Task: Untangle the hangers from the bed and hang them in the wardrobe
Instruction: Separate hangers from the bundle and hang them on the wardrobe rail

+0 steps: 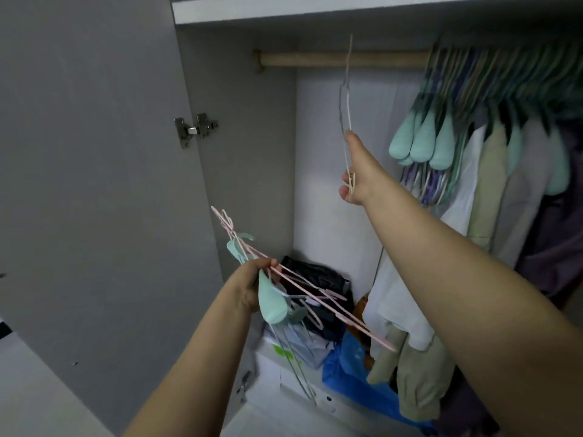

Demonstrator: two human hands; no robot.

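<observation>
Right hand [353,171] pinches thin cream wire hangers [348,99] at their lower end, edge-on, long axis near vertical, hooks up beside the pale wooden wardrobe rail [340,59]. Left hand [252,285] grips a tangled bundle of pink and mint plastic hangers [303,294], slanting down to the right. Risks, likely: hooks miss the rail; loose bundle slips or snags hanging clothes.

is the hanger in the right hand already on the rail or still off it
Cannot tell for sure. The right hand holds the thin hanger up with its hook at the wooden rail, but the edge-on view hides whether it is hooked on.
</observation>
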